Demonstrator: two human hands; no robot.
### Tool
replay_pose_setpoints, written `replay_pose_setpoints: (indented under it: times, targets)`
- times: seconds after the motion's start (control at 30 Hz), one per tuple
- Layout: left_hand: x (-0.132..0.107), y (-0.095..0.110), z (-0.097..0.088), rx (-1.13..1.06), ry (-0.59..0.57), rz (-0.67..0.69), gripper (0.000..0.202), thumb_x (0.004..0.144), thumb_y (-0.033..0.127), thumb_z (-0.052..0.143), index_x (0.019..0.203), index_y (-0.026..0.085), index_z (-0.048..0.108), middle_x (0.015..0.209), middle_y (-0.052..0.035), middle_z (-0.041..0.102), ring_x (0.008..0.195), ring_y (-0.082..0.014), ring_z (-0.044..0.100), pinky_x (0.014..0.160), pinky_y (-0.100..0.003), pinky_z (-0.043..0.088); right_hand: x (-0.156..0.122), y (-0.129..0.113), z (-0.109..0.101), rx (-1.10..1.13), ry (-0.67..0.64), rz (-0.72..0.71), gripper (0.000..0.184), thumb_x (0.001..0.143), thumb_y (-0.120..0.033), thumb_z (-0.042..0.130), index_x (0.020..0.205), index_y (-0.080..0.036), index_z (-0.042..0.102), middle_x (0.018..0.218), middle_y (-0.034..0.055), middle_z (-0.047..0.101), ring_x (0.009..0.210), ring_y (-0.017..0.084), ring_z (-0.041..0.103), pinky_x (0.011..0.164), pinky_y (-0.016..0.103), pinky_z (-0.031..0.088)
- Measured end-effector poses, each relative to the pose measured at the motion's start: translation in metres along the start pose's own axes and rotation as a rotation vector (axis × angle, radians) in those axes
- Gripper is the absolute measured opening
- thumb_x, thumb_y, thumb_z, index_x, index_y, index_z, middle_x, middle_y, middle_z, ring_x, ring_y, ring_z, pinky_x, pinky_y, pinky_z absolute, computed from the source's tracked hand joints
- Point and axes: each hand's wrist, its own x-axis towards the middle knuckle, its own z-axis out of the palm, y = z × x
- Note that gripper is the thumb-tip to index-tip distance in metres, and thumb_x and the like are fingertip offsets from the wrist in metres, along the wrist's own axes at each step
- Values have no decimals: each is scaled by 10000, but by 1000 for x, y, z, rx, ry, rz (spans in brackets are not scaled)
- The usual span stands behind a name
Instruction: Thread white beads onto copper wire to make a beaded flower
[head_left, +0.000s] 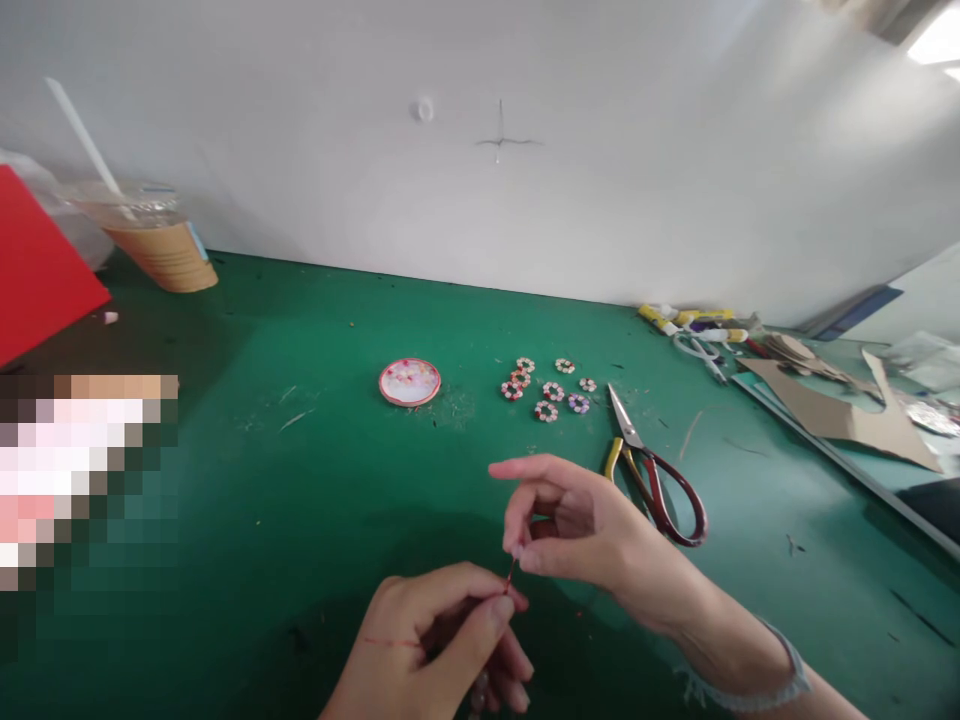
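Observation:
My left hand (442, 640), low in the middle of the head view, pinches a thin red cord (511, 575) between thumb and forefinger. Pale beads (480, 690) show partly below its palm, the rest hidden by the fingers. Just above, my right hand (577, 525) is closed in a pinch at the cord's upper end, its forefinger stretched out to the left. Something small and pale shows at that pinch, possibly a bead. Beyond the hands lie several small beaded rings (553, 391) and a round dish (409, 383) with pink and white bits in it.
Scissors (652, 480) with dark red handles lie beside my right hand, next to yellow-handled pliers (613, 458). Cut cardboard (840, 410) and glue tubes (660, 320) are at the right. A lidded cup (161, 245) with a straw and a red board (41, 265) stand left.

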Motion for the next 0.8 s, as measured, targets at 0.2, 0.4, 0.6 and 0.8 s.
replay_pose_setpoints:
  times: [0.2, 0.4, 0.6, 0.8]
  targets:
    - [2, 4, 0, -43, 2, 2, 207, 862, 318, 626, 746, 163, 699, 622, -27, 734, 538, -147, 693, 498, -190, 517, 0, 1, 3, -36, -49, 95, 307, 760, -148, 762, 1055, -194, 691, 870, 15, 662, 742, 99, 606, 674, 213, 492]
    - [2, 4, -2, -101, -1, 14, 172, 869, 311, 633, 855, 172, 732, 746, -50, 787, 678, -192, 748, 607, -232, 581, 1, 3, 5, -112, 32, 63, 133, 772, -209, 755, 682, -148, 677, 797, 9, 632, 687, 101, 579, 642, 217, 444]
    - [3, 1, -1, -71, -5, 8, 194, 851, 272, 658, 1001, 159, 707, 888, -83, 793, 773, -228, 762, 682, -275, 612, 1, -5, 5, -59, 251, 56, 162, 768, -194, 728, 673, -158, 602, 770, -20, 580, 605, 73, 417, 487, 186, 285]
    - [2, 0, 1, -52, -6, 2, 178, 889, 289, 598, 900, 143, 701, 742, -59, 757, 645, -203, 747, 580, -253, 598, 0, -9, 5, -51, 280, 98, 220, 744, -230, 740, 647, -154, 557, 740, -16, 558, 605, 85, 392, 481, 199, 253]
